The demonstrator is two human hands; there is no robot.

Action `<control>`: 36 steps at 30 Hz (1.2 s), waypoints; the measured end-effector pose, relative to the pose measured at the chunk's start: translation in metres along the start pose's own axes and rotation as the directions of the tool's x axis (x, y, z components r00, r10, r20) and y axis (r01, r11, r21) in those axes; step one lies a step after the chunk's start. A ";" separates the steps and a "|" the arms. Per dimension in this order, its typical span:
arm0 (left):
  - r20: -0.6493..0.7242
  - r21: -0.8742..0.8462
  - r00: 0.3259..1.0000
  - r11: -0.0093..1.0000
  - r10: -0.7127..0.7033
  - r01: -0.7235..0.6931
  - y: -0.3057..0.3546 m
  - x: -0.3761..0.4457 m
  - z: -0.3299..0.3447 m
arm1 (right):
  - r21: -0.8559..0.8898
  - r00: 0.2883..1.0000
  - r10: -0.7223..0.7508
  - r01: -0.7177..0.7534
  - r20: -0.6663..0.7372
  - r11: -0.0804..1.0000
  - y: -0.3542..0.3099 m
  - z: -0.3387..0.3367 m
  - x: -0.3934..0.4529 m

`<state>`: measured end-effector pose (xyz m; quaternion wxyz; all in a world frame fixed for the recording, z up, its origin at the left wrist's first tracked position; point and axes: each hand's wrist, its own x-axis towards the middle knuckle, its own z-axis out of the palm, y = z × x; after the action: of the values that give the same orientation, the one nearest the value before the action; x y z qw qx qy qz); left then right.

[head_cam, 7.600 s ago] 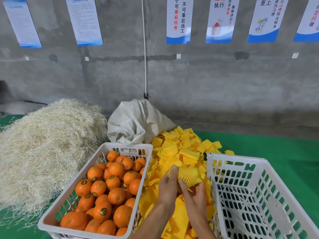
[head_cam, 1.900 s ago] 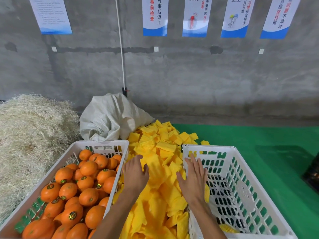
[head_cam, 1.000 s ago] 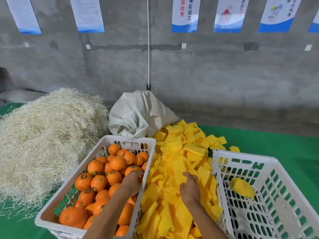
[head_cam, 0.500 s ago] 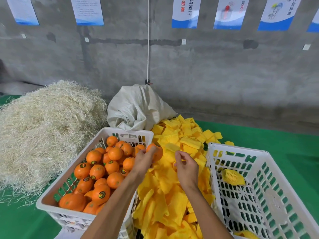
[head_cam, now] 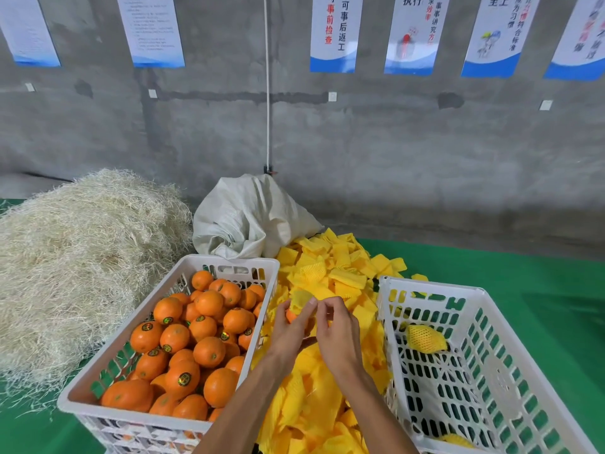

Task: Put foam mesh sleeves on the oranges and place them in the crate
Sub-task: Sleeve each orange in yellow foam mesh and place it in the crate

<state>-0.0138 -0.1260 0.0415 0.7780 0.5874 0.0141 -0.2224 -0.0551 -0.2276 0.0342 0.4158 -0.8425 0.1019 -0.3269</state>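
Looking down from the head camera, the left hand (head_cam: pixel 292 326) curls its fingers round an orange (head_cam: pixel 290 316), holding it above the heap of yellow foam mesh sleeves (head_cam: pixel 330 280) between the two crates. The right hand (head_cam: pixel 337 329) is just beside it, fingers bent and pinching a foam sleeve (head_cam: pixel 301 298) that sits over the top of the orange. The white crate of bare oranges (head_cam: pixel 183 335) stands to the left of the heap, near the front edge of the green-covered table (head_cam: pixel 523 290). The white receiving crate (head_cam: pixel 484 365) stands to the right of the heap, with one sleeved orange (head_cam: pixel 425 338) lying against its near-left wall and another yellow sleeved piece (head_cam: pixel 456 440) at its front edge. A straw pile (head_cam: pixel 75 263) lies at the table's left side, and a white sack (head_cam: pixel 252 221) slumps at the back edge against the concrete wall (head_cam: pixel 393 142).
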 end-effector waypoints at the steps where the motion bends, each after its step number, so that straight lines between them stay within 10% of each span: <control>1: -0.011 0.016 0.999 0.999 0.036 -0.036 -0.002 -0.002 0.000 | 0.039 0.999 0.042 -0.041 -0.013 0.998 0.000 -0.001 0.000; 7: -0.022 0.039 0.995 0.994 0.099 -0.098 -0.004 -0.005 -0.007 | 0.216 0.985 0.151 -0.131 -0.079 0.968 0.006 -0.010 0.001; 14: -0.036 0.395 0.978 0.902 0.207 -0.177 0.000 -0.006 -0.002 | -0.021 0.942 0.012 -0.006 0.334 1.000 0.017 -0.016 -0.004; 20: 0.089 0.718 0.951 0.642 0.297 -0.268 0.004 -0.007 -0.002 | -0.070 0.977 -0.004 0.019 0.212 0.997 0.021 -0.024 -0.002; 23: 0.103 0.635 0.972 0.738 0.211 -0.227 0.007 -0.007 -0.003 | 0.123 0.984 0.102 -0.120 0.147 0.985 0.020 -0.027 -0.001; 29: 0.041 0.192 0.998 0.980 -0.057 0.048 0.016 -0.009 -0.017 | 0.763 0.688 0.587 -0.622 0.426 0.175 0.018 -0.034 0.007; 36: 0.011 0.004 0.971 0.971 -0.238 0.238 0.020 -0.008 -0.017 | 0.656 0.540 0.525 -0.753 0.658 -0.048 0.011 -0.034 0.005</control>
<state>-0.0096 -0.1037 0.0565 0.7451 0.5812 0.0795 -0.3174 -0.0717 -0.2584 0.0430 0.9124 -0.3311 0.2407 0.0027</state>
